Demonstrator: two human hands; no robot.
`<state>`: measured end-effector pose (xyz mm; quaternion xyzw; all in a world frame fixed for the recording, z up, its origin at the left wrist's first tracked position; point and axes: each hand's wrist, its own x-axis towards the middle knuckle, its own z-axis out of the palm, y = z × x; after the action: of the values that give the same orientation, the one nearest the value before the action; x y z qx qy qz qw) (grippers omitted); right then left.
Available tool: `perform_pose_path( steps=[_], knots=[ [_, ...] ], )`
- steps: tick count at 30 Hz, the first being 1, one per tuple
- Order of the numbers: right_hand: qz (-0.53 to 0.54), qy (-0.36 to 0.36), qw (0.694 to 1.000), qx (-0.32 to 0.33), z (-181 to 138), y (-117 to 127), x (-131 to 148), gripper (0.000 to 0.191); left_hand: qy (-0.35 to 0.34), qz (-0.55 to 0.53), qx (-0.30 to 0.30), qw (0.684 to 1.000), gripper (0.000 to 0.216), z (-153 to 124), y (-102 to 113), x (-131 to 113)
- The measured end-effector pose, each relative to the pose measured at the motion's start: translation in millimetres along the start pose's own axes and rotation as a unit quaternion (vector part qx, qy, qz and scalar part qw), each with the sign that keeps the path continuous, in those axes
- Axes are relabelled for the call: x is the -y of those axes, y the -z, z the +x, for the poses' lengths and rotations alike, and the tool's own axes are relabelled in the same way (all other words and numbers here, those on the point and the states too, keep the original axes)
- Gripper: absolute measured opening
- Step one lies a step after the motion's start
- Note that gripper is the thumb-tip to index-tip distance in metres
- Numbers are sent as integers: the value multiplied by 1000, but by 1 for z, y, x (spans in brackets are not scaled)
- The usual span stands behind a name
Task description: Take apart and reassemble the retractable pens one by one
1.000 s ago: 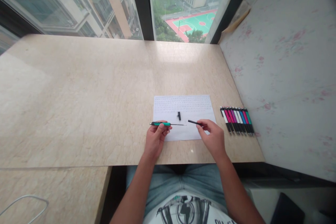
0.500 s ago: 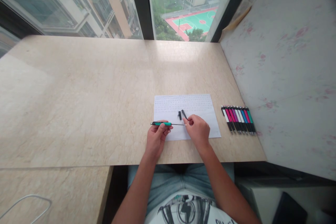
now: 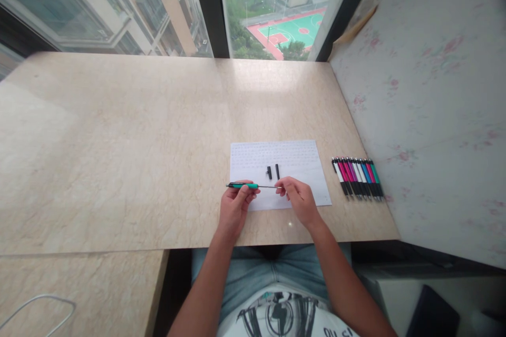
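My left hand (image 3: 236,204) is closed round the green barrel of a ballpoint pen (image 3: 248,186), its black clip end pointing left. From the barrel's right end sticks out a thin pen refill (image 3: 267,186). The fingers of my right hand (image 3: 297,197) are closed at the refill's far tip. Just beyond my hands, a black pen grip section (image 3: 277,171) lies on a sheet of lined paper (image 3: 245,152). Left of it, apart, is a short black piece (image 3: 269,172) whose details are too small to tell.
A row of several pens (image 3: 358,179) in mixed colours lies right of the paper, near the flowered wall (image 3: 419,116). The beige marble-patterned tabletop (image 3: 138,158) runs back to the windows. A white cable (image 3: 43,297) curves over the lower surface at front left.
My right hand has let go of the black grip section, which now lies on the paper. Its fingers have shifted to the refill's tip. My left hand keeps its hold on the pen.
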<state>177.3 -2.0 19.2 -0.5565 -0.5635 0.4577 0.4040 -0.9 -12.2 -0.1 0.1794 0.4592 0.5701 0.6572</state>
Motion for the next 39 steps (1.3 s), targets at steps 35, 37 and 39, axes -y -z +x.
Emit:
perform_pose_path(
  steps=[35, 37, 39],
  knots=[
    [-166, 40, 981, -88, 2, 7, -11, 12, -16, -46, 37, 998, 16, 3, 3, 3],
    [-236, 36, 963, -122, 8, 6, -15, 14, -16, -44, 35, 998, 17, 3, 3, 2],
    [-299, 30, 943, -143, 14, 2, -18, 15, -15, -43, 33, 998, 17, 3, 2, 2]
  ],
)
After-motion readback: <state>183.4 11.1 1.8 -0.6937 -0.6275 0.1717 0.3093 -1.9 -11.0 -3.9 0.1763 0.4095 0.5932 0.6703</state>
